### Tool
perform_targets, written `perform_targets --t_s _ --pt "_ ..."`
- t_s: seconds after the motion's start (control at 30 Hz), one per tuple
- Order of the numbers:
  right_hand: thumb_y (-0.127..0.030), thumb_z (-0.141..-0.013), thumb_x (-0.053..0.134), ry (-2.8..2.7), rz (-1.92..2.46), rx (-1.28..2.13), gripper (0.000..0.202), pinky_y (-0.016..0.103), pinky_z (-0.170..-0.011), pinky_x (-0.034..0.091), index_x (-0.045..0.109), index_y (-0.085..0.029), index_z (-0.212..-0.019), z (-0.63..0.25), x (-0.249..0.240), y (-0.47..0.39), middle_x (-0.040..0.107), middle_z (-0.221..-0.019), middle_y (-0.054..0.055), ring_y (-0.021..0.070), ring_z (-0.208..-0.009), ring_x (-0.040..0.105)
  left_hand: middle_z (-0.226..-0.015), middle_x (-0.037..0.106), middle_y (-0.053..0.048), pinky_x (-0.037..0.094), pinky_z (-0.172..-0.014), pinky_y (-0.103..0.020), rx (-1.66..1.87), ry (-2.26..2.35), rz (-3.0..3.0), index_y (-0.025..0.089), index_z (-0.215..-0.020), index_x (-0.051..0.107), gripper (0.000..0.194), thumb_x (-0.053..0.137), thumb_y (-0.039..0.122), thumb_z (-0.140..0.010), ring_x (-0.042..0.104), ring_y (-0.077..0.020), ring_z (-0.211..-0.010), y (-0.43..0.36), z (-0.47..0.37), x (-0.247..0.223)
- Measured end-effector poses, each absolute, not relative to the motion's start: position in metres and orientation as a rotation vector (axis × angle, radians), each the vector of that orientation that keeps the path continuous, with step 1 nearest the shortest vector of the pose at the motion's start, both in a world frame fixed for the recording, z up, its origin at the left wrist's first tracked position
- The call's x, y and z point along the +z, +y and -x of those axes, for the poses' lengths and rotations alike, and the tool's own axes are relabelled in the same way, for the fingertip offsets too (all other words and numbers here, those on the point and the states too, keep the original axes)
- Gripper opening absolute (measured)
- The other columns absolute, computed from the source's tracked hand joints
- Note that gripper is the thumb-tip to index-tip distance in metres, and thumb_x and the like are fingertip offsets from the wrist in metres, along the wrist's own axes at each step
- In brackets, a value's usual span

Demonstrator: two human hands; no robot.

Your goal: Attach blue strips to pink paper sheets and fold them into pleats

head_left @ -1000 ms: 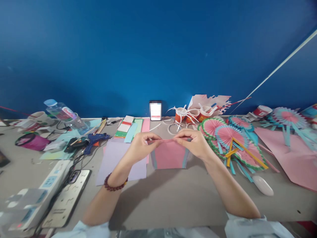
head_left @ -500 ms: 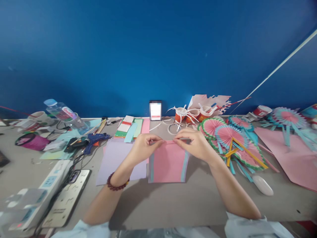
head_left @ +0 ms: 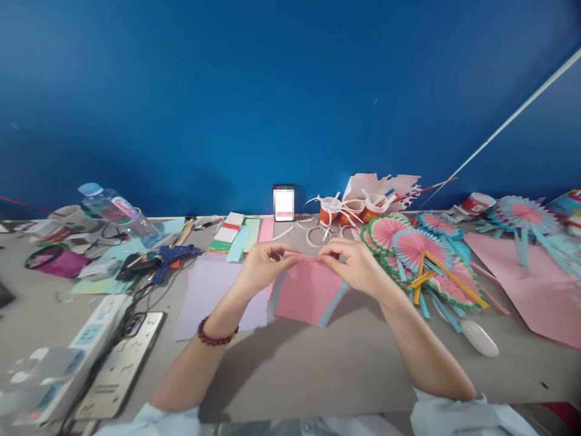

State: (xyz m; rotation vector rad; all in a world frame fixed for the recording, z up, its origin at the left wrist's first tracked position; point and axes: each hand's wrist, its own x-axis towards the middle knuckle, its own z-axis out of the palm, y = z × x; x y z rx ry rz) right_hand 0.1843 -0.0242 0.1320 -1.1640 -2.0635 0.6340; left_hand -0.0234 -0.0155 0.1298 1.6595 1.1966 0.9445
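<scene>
A pink sheet of paper point(head_left: 306, 293) with light blue strips along its two sides hangs between my hands, its lower edge slanting. My left hand point(head_left: 267, 266) pinches the top edge near its left part, thumb against fingers. On the other side, my right hand point(head_left: 347, 263) grips the same edge in a like pinch. The edge between the fingertips looks narrowly folded. A lilac sheet point(head_left: 213, 297) lies on the table beneath and beside my left wrist. Close to my right hand lie pleated pink and green paper fans point(head_left: 390, 233).
A phone point(head_left: 284, 203) leans upright at the blue wall. Red paper cups point(head_left: 329, 209) hold white strips. To the left are a blue glue gun point(head_left: 175, 257), a plastic bottle point(head_left: 120, 209), a power strip point(head_left: 91, 345) and a patterned phone point(head_left: 120, 369). A white mouse point(head_left: 480, 338) sits right.
The pink sheet has tilted and its lower edge has swung up, now slanting down to the right. Both hands still pinch its top edge and have barely moved.
</scene>
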Motion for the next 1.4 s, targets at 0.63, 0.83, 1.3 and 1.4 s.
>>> perform_targets --t_s 0.63,0.83,1.3,1.4 --pt "-0.030 -0.085 0.056 -1.995 1.198 0.671 0.017 0.026 -0.060 0.041 0.067 -0.020 -0.076 -0.184 0.132 -0.022 0.064 -0.072 0.002 0.0143 -0.067 0.055 -0.075 0.073 -0.006 0.049 -0.060 -0.026 1.122 1.230 -1.609 0.018 -0.071 0.074 0.018 0.073 0.035 -0.067 0.065 -0.0185 -0.071 -0.017 0.026 0.130" --pt "-0.033 -0.087 0.054 -2.002 1.147 0.664 0.020 0.027 -0.061 0.041 0.066 -0.020 -0.078 -0.183 0.135 -0.024 0.064 -0.074 0.003 0.0151 -0.069 0.055 -0.074 0.073 -0.005 0.049 -0.063 -0.028 1.260 1.191 -1.718 0.019 -0.069 0.073 0.009 0.071 0.028 -0.070 0.065 -0.0178 -0.071 -0.026 0.023 0.134" --pt "-0.038 -0.082 0.057 -1.941 1.170 0.920 0.024 0.029 -0.071 0.048 0.068 -0.021 -0.095 -0.212 0.128 -0.007 0.068 -0.093 0.005 0.0182 -0.084 0.061 -0.069 0.067 -0.002 0.046 -0.056 -0.021 1.192 1.139 -1.432 0.016 -0.078 0.069 0.023 0.073 0.036 -0.067 0.060 -0.0123 -0.063 -0.007 0.036 0.122" --pt "-0.039 -0.081 0.059 -1.914 1.173 1.019 0.025 0.028 -0.074 0.047 0.068 -0.020 -0.095 -0.218 0.120 0.003 0.068 -0.095 0.005 0.0175 -0.086 0.062 -0.074 0.066 -0.001 0.046 -0.058 -0.021 1.105 1.189 -1.454 0.016 -0.085 0.067 0.023 0.070 0.033 -0.069 0.060 -0.0107 -0.061 0.000 0.036 0.117"
